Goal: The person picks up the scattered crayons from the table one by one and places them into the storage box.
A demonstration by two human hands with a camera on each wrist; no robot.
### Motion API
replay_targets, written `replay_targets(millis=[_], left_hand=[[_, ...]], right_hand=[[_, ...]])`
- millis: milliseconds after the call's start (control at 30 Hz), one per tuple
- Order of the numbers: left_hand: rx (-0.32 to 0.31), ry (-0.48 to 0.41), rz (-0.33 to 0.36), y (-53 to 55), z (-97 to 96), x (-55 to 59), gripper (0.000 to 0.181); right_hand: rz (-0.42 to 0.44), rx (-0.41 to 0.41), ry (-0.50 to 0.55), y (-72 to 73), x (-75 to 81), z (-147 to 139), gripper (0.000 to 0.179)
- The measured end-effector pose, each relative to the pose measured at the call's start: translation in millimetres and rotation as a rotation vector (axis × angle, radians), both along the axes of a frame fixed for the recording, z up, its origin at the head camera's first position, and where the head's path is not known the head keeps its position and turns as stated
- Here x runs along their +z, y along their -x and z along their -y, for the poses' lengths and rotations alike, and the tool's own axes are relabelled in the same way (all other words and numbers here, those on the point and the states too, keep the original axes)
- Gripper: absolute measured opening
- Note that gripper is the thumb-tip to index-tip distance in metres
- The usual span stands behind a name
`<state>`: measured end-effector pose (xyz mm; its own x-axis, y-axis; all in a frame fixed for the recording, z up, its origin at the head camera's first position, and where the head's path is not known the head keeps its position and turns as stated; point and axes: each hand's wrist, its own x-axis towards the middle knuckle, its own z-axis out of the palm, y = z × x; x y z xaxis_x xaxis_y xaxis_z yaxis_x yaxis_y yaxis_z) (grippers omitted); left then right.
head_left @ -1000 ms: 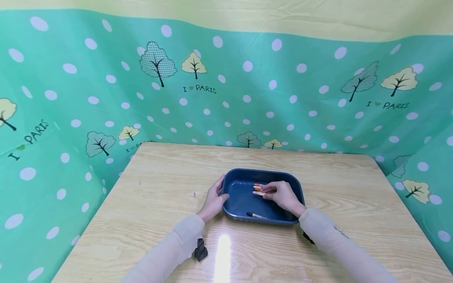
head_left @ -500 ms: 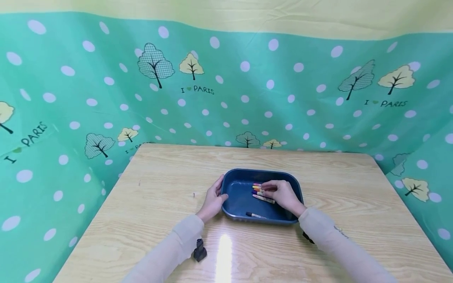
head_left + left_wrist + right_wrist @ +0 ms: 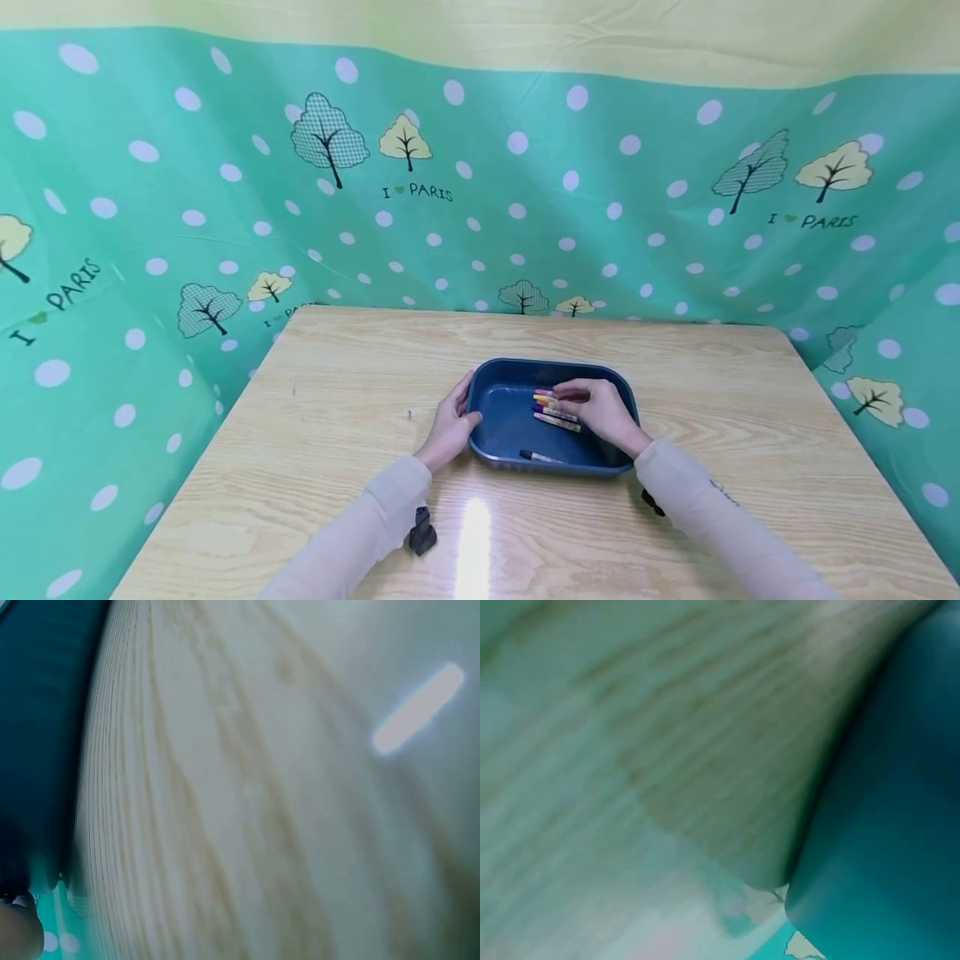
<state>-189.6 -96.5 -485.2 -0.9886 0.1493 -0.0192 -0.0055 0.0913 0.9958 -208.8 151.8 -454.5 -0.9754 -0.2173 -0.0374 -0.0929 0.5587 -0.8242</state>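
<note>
The bin [image 3: 504,421] is dark blue, shallow and open-topped, with rounded corners and a smooth rim; it stands flat on the bench [image 3: 360,375], beyond the middle and nearer the far edge. The crayons [image 3: 553,412] lie inside, in a rough row right of the bin's centre, coloured ends to the left: pink, yellow, orange, purple and pale pink are visible. Their bodies are pale and patterned, the print too small to read. A black-tipped crayon [image 3: 542,457] lies apart from the row, along the near wall.

The left hand [image 3: 450,429] is clamped on the bin's left wall, thumb over the rim, fingers along the outside. The right hand [image 3: 600,412] reaches inside over the far crayons, its fingers bent, thumb and fingertips near each other; whether they grip a crayon or merely touch the row cannot be told. Both wrist views show wall and bench, with the right fingers out of frame.

Within the bin, bare floor shows between the row and the left wall, and between the row and the black-tipped crayon. The right wrist passes over the near right corner; contact with the rim cannot be judged. Behind the bin a strip of bench runs to the far edge, close to the curtain [image 3: 465,242]; broader stretches of bench extend to the left and right edges
</note>
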Motion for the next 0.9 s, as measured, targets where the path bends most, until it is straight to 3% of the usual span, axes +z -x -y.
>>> replay_targets(millis=[200, 600, 900], left_hand=[[-0.011, -0.025, 0.015, -12.1, 1.4, 27.2, 0.067], [-0.012, -0.014, 0.011, -11.3, 1.3, 27.1, 0.067], [-0.016, -0.007, 0.018, -14.1, -0.7, 31.2, 0.067]], right_hand=[[-0.032, 0.007, 0.036, -1.1, 10.8, -11.2, 0.025], [-0.040, -0.022, -0.044, -14.0, 40.2, -53.2, 0.031], [-0.024, -0.049, -0.046, -27.8, 45.4, -93.9, 0.036]])
